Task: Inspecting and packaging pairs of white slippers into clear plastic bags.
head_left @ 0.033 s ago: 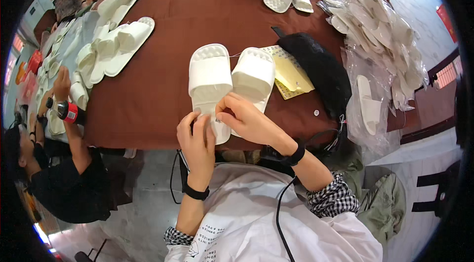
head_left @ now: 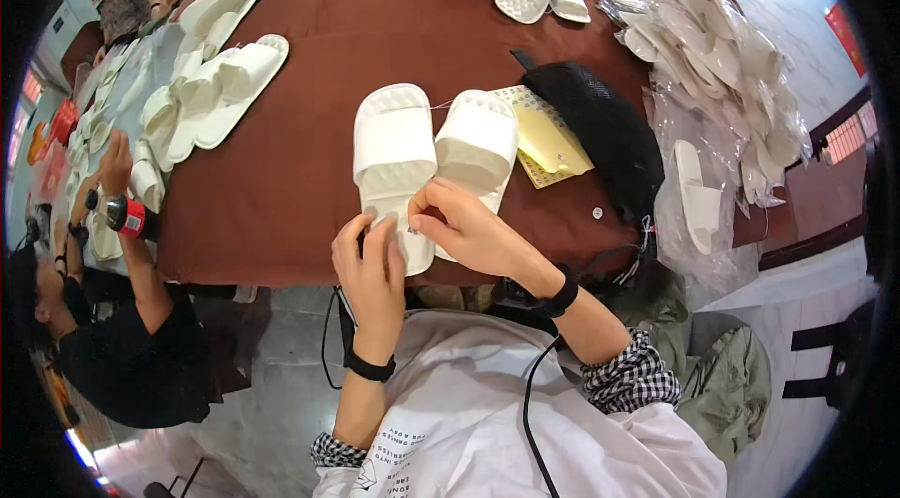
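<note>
Your left hand (head_left: 370, 259) and right hand (head_left: 464, 231) are close together at the near table edge, both pinching at the heel end of the left white slipper (head_left: 394, 160), fingertips closed on it or on something tiny there; can't tell exactly what's between them. The second white slipper (head_left: 476, 149) lies just beside it, touching, both soles down on the brown tablecloth (head_left: 309, 151), toes pointing away from you. These look like light foam slides: soft, bendy, not fragile, slightly grippy, so they'll flex if you lift by one end. Better grab across the strap or mid-sole. A yellow card sheet (head_left: 548, 137) sits just right of the pair, partly under a black mesh bag (head_left: 600, 128). Bagged white slippers (head_left: 722, 57) are heaped far right; more slippers (head_left: 216, 90) at left, near another person's arm (head_left: 127, 217).
</note>
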A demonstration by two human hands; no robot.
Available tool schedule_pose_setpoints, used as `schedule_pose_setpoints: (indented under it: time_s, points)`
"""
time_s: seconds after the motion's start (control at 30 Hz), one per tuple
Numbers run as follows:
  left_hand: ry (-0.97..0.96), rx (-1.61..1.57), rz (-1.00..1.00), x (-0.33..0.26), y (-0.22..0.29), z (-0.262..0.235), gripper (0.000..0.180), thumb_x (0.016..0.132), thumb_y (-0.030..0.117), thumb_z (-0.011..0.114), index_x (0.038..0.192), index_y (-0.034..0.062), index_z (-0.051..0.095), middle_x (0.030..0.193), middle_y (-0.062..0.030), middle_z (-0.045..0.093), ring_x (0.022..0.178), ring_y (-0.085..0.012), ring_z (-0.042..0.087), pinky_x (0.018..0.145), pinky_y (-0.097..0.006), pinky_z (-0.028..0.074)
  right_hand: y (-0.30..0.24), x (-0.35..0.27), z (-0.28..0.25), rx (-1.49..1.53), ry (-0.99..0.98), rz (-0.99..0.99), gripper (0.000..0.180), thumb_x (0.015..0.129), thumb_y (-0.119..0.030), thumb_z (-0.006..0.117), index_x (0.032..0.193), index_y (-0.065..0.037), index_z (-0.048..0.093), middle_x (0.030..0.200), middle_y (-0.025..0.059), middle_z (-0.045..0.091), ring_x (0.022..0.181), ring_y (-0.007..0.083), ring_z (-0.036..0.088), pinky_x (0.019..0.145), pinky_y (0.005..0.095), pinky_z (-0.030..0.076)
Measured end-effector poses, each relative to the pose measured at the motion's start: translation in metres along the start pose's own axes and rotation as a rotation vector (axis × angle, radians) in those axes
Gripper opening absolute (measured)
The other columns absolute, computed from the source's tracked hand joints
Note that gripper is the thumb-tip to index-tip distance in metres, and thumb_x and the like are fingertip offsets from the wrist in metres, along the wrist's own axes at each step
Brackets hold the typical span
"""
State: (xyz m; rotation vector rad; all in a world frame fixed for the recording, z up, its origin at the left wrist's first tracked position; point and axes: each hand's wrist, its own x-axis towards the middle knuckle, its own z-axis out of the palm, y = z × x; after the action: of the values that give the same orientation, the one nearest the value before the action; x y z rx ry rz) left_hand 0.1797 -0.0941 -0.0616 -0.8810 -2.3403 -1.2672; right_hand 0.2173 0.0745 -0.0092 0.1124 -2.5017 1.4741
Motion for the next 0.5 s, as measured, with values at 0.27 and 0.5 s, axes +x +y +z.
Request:
schedule_pose_setpoints:
  time_s: [0.27,0.5]
  points:
    - [-0.091,0.061,0.075,-0.005,-0.011,-0.008,0.036,0.104,0.026,0.051,0.127,0.0055,0.068,0.137,-0.0167,0.056,0.128,-0.0355,0.048,0.11,-0.048,0.036,-0.009,-0.044,-0.031,0.238,0.106,0.169,0.01,0.098,-0.008,0.061,0.097,0.001,0.058,0.092,0.0081,0.058,0.082,0.0169,0.056,0.077,0.0317,0.048]
    - [-0.218,0.175,0.191,-0.004,-0.011,-0.013,0.046,0.099,0.03,0.061,0.141,0.0114,0.059,0.15,-0.0113,0.049,0.138,-0.036,0.04,0.115,-0.051,0.032,0.018,-0.068,-0.108,-0.341,0.575,0.167,0.01,0.094,-0.005,0.063,0.097,0.003,0.057,0.093,0.0196,0.062,0.089,0.0333,0.063,0.079,0.0399,0.05]
